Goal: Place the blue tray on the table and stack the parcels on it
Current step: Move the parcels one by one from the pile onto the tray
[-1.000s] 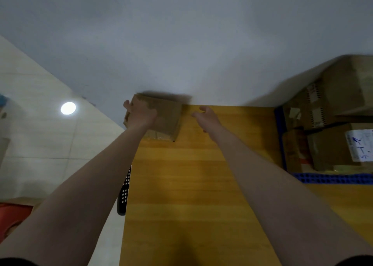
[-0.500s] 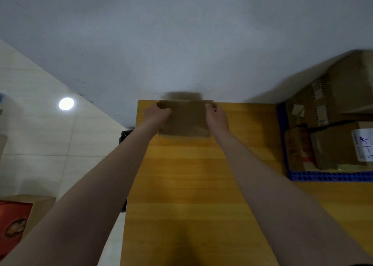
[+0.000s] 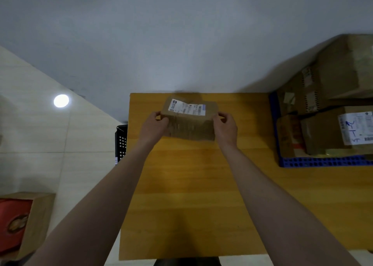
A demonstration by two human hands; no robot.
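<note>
Parcel [image 3: 189,122], a small brown cardboard box with a white shipping label on its upper face, is held well to the left of the blue tray [image 3: 323,161], over the far end of the worktop [image 3: 191,185]. Whether its underside touches the worktop cannot be told. It is grasped at its two short ends: the left grip [image 3: 154,125] is curled round the end farther from the tray, the right grip [image 3: 225,127] round the end nearer to it.

The parcel is judged light, since a hold at the ends alone suffices. Its card looks stiff but creased, and the taped front may be slick. The opposed end hold is judged sound for the carry, and the label is best left untouched.

The blue tray, with a perforated wall, is already set on the worktop and loaded. A labelled parcel [image 3: 333,132] marked in blue ink lies at its near side, a smaller brown one [image 3: 288,136] lies just beside that, and a large box [image 3: 347,68] is stacked behind. Free room is judged to remain mainly on top.
</note>
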